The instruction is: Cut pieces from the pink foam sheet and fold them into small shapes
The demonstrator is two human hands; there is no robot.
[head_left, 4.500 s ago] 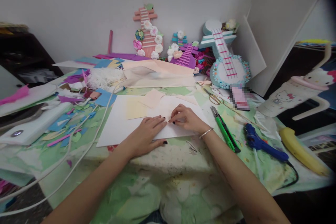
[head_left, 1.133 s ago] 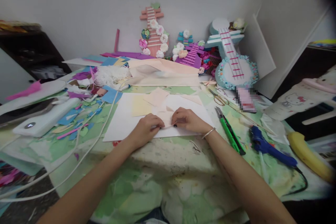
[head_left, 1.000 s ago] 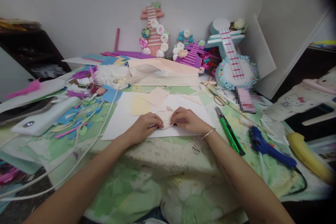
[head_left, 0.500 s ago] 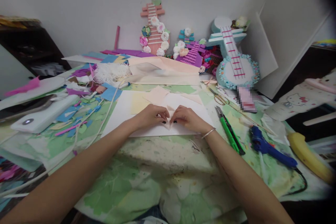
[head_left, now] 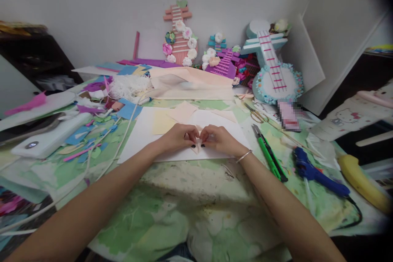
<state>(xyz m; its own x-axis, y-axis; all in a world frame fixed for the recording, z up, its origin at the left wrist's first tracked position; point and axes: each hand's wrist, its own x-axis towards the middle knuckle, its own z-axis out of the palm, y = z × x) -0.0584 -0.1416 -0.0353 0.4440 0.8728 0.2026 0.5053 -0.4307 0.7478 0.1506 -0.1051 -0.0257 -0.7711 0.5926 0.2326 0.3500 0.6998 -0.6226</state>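
Between my fingertips is a small folded piece of pale peach paper [head_left: 197, 150], its pointed end toward me. My left hand [head_left: 181, 136] pinches it from the left, and my right hand [head_left: 216, 139], with a bangle at the wrist, pinches it from the right. Much of the paper is hidden by the fingers. Both hands rest over a white sheet [head_left: 138, 143]. Lying on that sheet behind them are a yellow paper square [head_left: 161, 121] and a peach paper piece [head_left: 184, 110].
Right of the sheet lie a green utility knife [head_left: 269, 153], scissors [head_left: 257, 114], a blue glue gun [head_left: 319, 172] and a banana [head_left: 364, 182]. Paper scraps [head_left: 92, 131], a white power bank [head_left: 50, 135] and a cable [head_left: 130, 125] are left. Decorated paper-craft instruments [head_left: 273, 61] stand behind.
My fingertips have come closer together on the peach paper, and the right hand has shifted slightly. Objects around them have stayed put.
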